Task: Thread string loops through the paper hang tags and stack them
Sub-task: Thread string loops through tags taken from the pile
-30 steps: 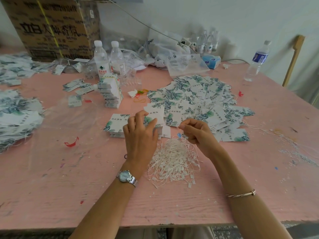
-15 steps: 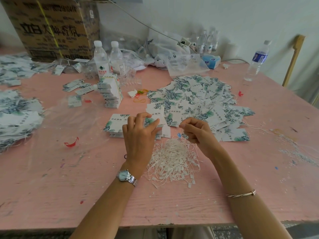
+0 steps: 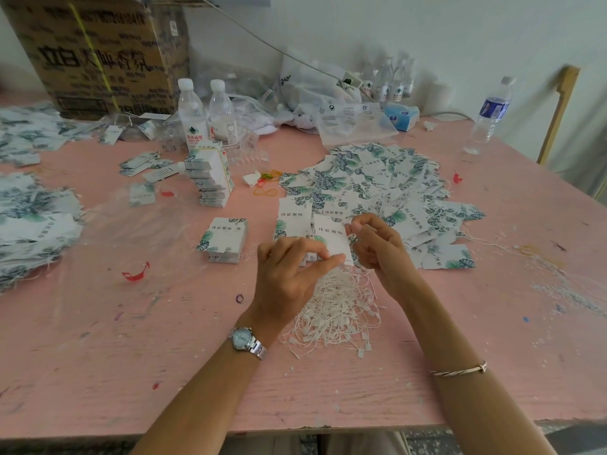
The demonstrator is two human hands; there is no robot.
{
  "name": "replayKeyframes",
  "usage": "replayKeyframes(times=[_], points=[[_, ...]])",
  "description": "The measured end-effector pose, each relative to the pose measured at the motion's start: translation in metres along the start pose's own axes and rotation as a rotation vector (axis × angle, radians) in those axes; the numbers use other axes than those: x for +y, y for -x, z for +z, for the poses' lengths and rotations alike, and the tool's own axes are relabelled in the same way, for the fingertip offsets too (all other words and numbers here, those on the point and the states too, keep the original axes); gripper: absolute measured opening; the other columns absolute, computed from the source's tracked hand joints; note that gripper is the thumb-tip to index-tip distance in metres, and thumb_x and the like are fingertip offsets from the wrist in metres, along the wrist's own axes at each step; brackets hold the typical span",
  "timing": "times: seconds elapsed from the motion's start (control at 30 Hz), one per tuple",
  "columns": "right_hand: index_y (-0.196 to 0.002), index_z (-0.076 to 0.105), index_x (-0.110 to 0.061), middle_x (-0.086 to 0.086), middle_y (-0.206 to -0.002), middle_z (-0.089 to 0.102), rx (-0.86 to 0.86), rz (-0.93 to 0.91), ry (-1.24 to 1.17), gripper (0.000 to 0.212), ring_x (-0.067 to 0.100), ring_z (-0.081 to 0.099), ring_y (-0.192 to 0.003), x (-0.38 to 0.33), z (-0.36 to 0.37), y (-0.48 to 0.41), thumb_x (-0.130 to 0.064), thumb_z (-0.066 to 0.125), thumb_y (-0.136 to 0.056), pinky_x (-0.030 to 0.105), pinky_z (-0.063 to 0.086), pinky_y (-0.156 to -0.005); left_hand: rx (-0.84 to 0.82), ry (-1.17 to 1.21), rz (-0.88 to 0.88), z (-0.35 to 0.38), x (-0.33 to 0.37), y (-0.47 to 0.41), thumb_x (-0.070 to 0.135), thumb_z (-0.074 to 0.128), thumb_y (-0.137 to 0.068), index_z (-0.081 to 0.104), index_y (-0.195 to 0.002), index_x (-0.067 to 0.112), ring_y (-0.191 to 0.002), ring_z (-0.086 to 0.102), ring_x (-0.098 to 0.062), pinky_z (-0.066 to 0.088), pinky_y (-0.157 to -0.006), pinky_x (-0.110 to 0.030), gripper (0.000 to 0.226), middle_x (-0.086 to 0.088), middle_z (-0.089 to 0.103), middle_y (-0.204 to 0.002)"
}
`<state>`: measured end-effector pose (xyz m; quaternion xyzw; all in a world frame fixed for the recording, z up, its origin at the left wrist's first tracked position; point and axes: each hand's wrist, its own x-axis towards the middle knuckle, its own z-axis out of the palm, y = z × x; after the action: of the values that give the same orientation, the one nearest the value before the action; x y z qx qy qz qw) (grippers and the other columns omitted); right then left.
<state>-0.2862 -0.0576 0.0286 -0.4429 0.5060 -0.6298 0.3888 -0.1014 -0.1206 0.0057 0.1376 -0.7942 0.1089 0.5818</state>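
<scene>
My left hand (image 3: 289, 274) pinches the near edge of a white leaf-print hang tag (image 3: 331, 239) and holds it tilted above the table. My right hand (image 3: 377, 244) pinches something small at the tag's right edge, likely a string end. Below both hands lies a tangled heap of white string loops (image 3: 338, 310). A neat stack of tags (image 3: 225, 239) sits to the left of my hands, another small stack (image 3: 294, 221) just behind them. A wide spread of strung tags (image 3: 381, 185) covers the table beyond.
A tall leaning tag stack (image 3: 210, 178) and two water bottles (image 3: 207, 116) stand at the back left. A cardboard box (image 3: 98, 50) fills the far left corner. More tag piles (image 3: 29, 221) lie at the left edge; a bottle (image 3: 489, 116) stands far right.
My left hand has lifted one tag off the stack and tilted it. My right hand has come in to the tag's right edge.
</scene>
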Motion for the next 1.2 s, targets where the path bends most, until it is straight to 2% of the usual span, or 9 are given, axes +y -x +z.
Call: replayKeyframes(times=[0.17,0.33,0.5,0.63,0.7,0.8,0.93,1.1,1.2], points=[[-0.082,0.064,-0.018,-0.003,-0.055,0.029,0.034,0.024,0.004,0.017,0.012,0.019,-0.049,0.001,0.000,-0.001,-0.015,0.059,-0.098,0.022,0.018,-0.047,-0.008,0.077,0.019,-0.002,0.002,-0.005,0.019,0.052,-0.105,0.082,-0.097,0.018,-0.083,0.045,-0.015,0.038,-0.069,-0.034,0.032,0.002,0.070,-0.087],[-0.082,0.062,-0.016,-0.001,-0.057,0.026,-0.006,0.065,0.024,0.015,0.014,0.017,-0.051,0.004,0.000,-0.002,-0.014,0.060,-0.097,0.025,0.017,-0.048,0.057,0.093,0.024,-0.002,0.005,-0.002,0.021,0.057,-0.104,0.083,-0.095,0.017,-0.082,0.047,-0.014,0.040,-0.068,-0.032,0.028,0.010,0.055,-0.098],[-0.082,0.062,-0.012,-0.001,-0.056,0.026,0.057,0.024,-0.038,0.011,0.016,0.015,-0.053,0.003,-0.001,-0.002,-0.020,0.066,-0.090,0.027,0.015,-0.050,-0.011,0.182,0.004,0.004,0.004,-0.001,0.031,0.074,-0.092,0.082,-0.096,0.020,-0.079,0.049,-0.016,0.045,-0.064,-0.036,0.015,0.006,0.062,-0.096],[-0.083,0.063,-0.010,-0.003,-0.054,0.032,0.028,-0.048,-0.059,0.009,0.013,0.017,-0.051,0.001,-0.001,-0.001,-0.015,0.069,-0.088,0.022,0.019,-0.048,-0.032,0.274,-0.259,0.006,0.008,-0.002,0.038,0.052,-0.103,0.071,-0.120,0.009,-0.074,0.052,-0.009,0.050,-0.058,-0.024,0.038,0.001,0.052,-0.106],[-0.082,0.065,-0.011,0.011,-0.057,0.036,-0.015,-0.093,-0.025,0.004,0.012,0.020,-0.049,0.001,0.000,0.000,-0.011,0.066,-0.086,0.021,0.021,-0.047,-0.087,0.251,-0.434,0.005,0.008,-0.002,0.041,0.044,-0.105,0.062,-0.130,0.010,-0.077,0.050,0.001,0.046,-0.059,-0.011,0.043,0.002,0.051,-0.106],[-0.079,0.068,-0.014,0.034,-0.070,0.039,-0.109,-0.139,0.079,0.007,0.020,0.018,-0.051,0.002,0.005,0.002,-0.011,0.068,-0.086,0.025,0.018,-0.047,-0.145,0.258,-0.588,0.005,0.006,-0.002,0.040,0.044,-0.103,0.055,-0.134,0.008,-0.064,0.045,0.006,0.035,-0.058,-0.006,0.046,0.005,0.057,-0.101],[-0.078,0.067,-0.016,0.033,-0.066,0.033,-0.179,-0.145,0.132,0.010,0.014,0.023,-0.050,0.003,0.008,0.003,-0.022,0.073,-0.083,0.023,0.020,-0.047,-0.144,0.315,-0.712,0.006,0.004,0.000,0.040,0.047,-0.101,0.054,-0.136,0.014,-0.055,0.045,0.001,0.031,-0.057,-0.006,0.045,0.008,0.060,-0.100],[-0.080,0.066,-0.013,0.035,-0.068,0.032,-0.195,-0.147,0.102,0.011,0.014,0.023,-0.051,0.004,0.004,0.002,-0.021,0.072,-0.083,0.021,0.022,-0.048,-0.159,0.432,-0.757,0.010,0.007,0.001,0.032,0.056,-0.102,0.060,-0.127,0.018,-0.047,0.043,-0.011,0.030,-0.050,-0.009,0.029,0.011,0.059,-0.092],[-0.079,0.066,-0.016,0.035,-0.073,0.033,-0.199,-0.150,0.059,0.007,0.014,0.022,-0.051,0.003,0.006,0.002,-0.018,0.070,-0.084,0.020,0.022,-0.047,-0.140,0.520,-0.823,0.010,0.009,0.001,0.024,0.062,-0.099,0.065,-0.121,0.024,-0.044,0.046,-0.021,0.034,-0.041,-0.025,0.023,0.016,0.062,-0.086]])
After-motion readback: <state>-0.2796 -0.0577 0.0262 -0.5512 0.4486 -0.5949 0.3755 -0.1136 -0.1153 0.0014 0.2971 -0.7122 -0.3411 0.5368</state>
